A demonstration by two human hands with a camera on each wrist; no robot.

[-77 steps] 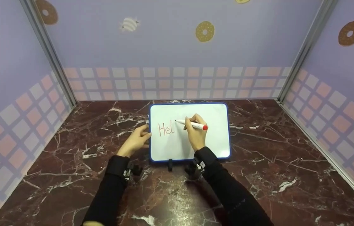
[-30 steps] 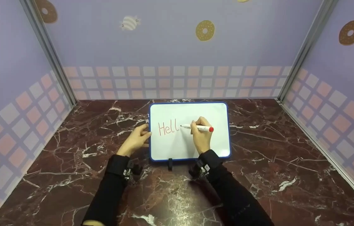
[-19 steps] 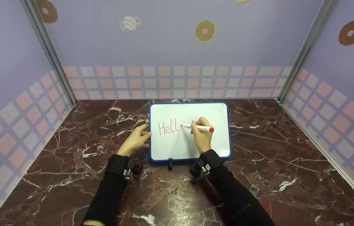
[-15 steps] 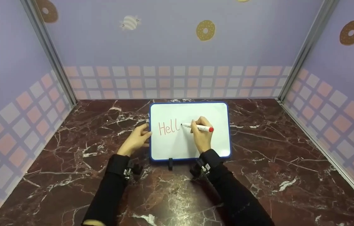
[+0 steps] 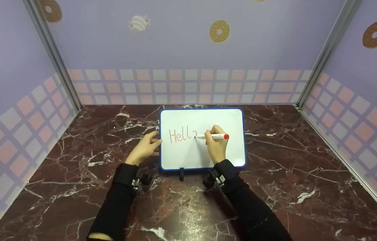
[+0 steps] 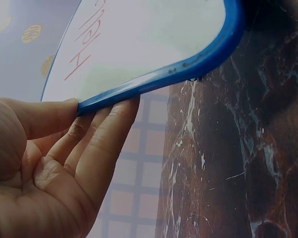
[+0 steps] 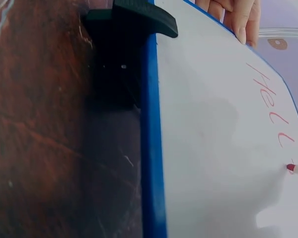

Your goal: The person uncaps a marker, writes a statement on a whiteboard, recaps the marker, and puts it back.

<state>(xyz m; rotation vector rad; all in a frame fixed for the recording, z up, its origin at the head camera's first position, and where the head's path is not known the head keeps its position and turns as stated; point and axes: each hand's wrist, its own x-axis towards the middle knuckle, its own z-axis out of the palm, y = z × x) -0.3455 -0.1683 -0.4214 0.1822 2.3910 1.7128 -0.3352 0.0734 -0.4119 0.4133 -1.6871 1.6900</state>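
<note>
A whiteboard (image 5: 181, 155) with a blue frame leans upright on a black stand (image 5: 181, 174), whose clip grips its lower edge in the right wrist view. My left hand (image 5: 146, 146) pinches its left edge, thumb at the front and fingers behind, as the left wrist view shows. My right hand (image 5: 217, 144) holds a white whiteboard marker (image 5: 218, 136) with a red end. The dark red tip (image 7: 290, 167) meets the board just right of the red letters "Hell" (image 5: 180, 134), at a small curved stroke (image 5: 195, 133).
The dark red marbled table (image 5: 295, 167) surrounds the board. Behind it stands a lilac wall (image 5: 175, 43) with a checked band, and panels with metal corner posts (image 5: 325, 50) close both sides.
From "Hel", the writing has grown by a second "l" and then a curved stroke. My right hand has shifted right with the marker; my left hand stays at the board's edge.
</note>
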